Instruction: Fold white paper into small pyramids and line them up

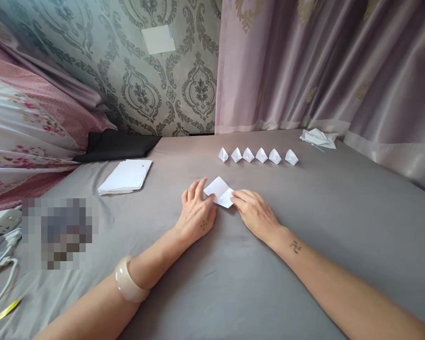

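Note:
Between my two hands is a small white sheet of paper (219, 189), creased across its middle and lifted a little off the grey bedsheet. My left hand (198, 208) pinches its lower left edge with the thumb, the other fingers raised and curved. The right corner is gripped by my right hand (255, 211), thumb and fingers pressed together. Beyond the hands, several folded white paper pieces (261, 156) stand in a row. To the left lies a stack of white paper (125, 177).
Crumpled white paper scraps (318, 138) lie at the far right near the curtain (286, 66). A black cloth (118, 145) is at the far left. A power strip (2, 229) with white cables and a yellow strip (3, 312) sit at the left edge, beside a blurred patch.

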The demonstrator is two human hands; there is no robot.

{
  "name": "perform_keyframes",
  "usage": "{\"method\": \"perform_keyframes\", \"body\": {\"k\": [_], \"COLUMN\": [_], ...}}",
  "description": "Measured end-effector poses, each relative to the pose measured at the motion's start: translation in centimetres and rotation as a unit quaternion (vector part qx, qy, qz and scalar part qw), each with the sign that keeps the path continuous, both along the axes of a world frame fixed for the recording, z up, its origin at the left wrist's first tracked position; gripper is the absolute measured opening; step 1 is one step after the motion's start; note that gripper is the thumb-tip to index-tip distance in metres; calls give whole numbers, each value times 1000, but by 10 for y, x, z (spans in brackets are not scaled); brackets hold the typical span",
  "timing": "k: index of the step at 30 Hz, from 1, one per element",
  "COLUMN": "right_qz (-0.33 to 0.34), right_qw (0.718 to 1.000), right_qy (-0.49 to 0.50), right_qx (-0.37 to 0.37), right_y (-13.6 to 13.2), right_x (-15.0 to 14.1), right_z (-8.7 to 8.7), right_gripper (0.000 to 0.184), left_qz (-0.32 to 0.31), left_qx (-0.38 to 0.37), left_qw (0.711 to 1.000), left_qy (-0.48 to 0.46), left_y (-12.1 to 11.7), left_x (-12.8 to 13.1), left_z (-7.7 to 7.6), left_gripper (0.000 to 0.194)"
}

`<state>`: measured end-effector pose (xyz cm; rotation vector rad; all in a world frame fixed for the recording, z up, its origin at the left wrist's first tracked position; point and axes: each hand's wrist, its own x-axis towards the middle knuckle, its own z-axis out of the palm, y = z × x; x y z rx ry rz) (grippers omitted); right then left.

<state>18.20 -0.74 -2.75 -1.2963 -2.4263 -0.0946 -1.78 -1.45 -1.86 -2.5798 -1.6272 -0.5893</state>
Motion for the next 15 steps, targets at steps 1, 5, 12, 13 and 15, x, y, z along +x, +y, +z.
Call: {"method": "perform_keyframes", "body": {"k": [1, 5, 12, 13, 15], "right_qz": [1, -13, -51, -55, -63], "right_qw": [1000, 998, 989, 988, 986], "right_qy": [2, 13, 73, 80, 99], "right_qx": [-8, -53, -116, -118, -118], "right_y": [0, -2, 1, 3, 5], "right_x": [0, -2, -4, -5, -5], "right_z": [0, 7, 15, 14, 13], "right_gripper": [29, 24, 26, 28, 30], "left_qz": [-22, -56, 38, 45, 52], "left_qx": [5, -40, -100, -104, -107], "left_qw": [1000, 998, 986, 983, 979], "left_qy": [12, 8, -128, -143, -169], "left_y": [0, 0, 8, 9, 11], "left_x": [0, 2, 7, 7, 6], "left_z": [1, 2, -5, -6, -8], "left_gripper": [25, 26, 14, 13, 14]}}
